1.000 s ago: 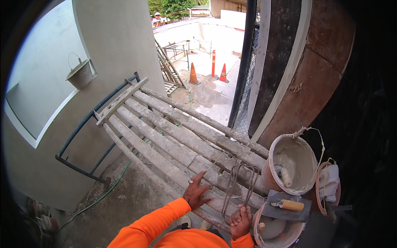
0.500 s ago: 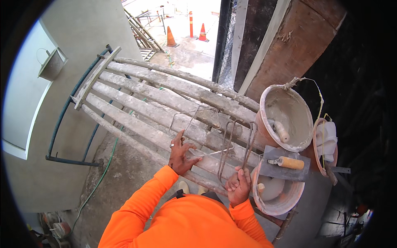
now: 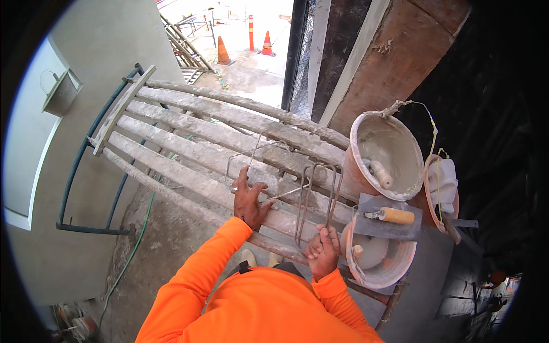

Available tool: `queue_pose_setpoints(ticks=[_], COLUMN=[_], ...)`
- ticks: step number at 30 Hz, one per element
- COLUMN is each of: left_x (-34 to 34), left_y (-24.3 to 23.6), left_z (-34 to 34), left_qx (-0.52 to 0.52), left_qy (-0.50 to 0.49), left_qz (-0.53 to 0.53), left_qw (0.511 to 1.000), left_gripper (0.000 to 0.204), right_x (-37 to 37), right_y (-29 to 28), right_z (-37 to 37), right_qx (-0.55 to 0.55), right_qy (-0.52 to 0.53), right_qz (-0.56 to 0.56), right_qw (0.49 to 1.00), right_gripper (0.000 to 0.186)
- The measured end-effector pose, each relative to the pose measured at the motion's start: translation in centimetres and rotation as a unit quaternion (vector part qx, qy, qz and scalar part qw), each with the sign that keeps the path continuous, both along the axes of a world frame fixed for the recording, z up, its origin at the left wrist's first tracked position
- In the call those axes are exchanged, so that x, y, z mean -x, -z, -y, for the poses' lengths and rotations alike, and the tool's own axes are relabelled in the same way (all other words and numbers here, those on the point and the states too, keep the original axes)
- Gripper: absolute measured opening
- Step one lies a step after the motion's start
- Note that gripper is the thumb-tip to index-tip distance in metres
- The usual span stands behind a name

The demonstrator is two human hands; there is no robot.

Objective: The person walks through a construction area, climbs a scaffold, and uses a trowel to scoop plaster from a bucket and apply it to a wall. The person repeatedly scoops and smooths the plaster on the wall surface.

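My left hand point(image 3: 250, 200) is over the slatted platform of pale, mortar-crusted poles point(image 3: 171, 150), its index finger and thumb spread against a thin bent wire frame point(image 3: 269, 144). A ring is on one finger. My right hand point(image 3: 323, 251) has its fingers wrapped round the lower end of a looped metal rod point(image 3: 302, 214), which stands up in narrow U-bends. Whether the rod and the wire frame are one piece, I cannot tell. Just right of that hand is a mortar-stained bucket point(image 3: 400, 268) with a flat steel trowel point(image 3: 394, 216) laid across its rim, wooden handle up.
A larger bucket point(image 3: 353, 163) with grey residue and a handled tool inside stands behind the trowel. Another bucket point(image 3: 429, 197) holds a pale cloth-like thing. A hanging bucket point(image 3: 60, 97) is at the left wall. A green hose point(image 3: 137, 243) crosses the floor; traffic cones point(image 3: 223, 51) stand outside.
The view has shifted slightly, so most surroundings sit a little further left. Both hands keep hold of the bent metal, with the looped rod slightly nearer the left hand.
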State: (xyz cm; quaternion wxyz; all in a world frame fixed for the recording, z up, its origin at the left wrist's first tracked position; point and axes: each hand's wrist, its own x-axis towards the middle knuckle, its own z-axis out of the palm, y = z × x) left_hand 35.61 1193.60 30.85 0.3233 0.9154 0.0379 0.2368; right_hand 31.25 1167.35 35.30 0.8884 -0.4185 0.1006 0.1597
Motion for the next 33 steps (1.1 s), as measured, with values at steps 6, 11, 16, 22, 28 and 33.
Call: queue_pose_setpoints(ticks=[6,11,16,22,28,33], left_x=[-0.7,-1.2,-0.9,0.2,3.5,7.2], left_y=[0.4,0.3,0.4,0.5,-0.4,-0.8], left_z=[-1.2,-2.1,-2.4,-3.4,-5.1,-6.4], left_qx=[-0.153,-0.071,0.039,0.12,0.213,0.251], left_qy=[0.023,-0.017,-0.078,-0.109,-0.109,-0.139], left_qz=[0.105,0.101,0.072,0.103,0.098,0.067], left_qw=[0.982,0.992,0.994,0.981,0.966,0.956], left_gripper=[0.054,0.058,0.059,0.062,0.059,0.059], right_x=[0.4,0.5,-0.3,-4.2,-6.4,-4.4], right_y=[0.1,0.1,0.1,2.3,6.5,4.1], right_z=[0.1,0.0,-0.7,-2.2,-2.6,-3.4], right_qx=[0.006,0.015,0.028,-0.028,0.348,0.635], right_qy=[0.011,0.004,0.014,0.022,0.049,0.1], right_qz=[-0.015,-0.008,-0.005,-0.043,0.099,0.318], right_qw=[1.0,1.0,0.999,0.998,0.931,0.697], right_gripper=[0.019,0.019,0.02,0.02,0.039,0.07])
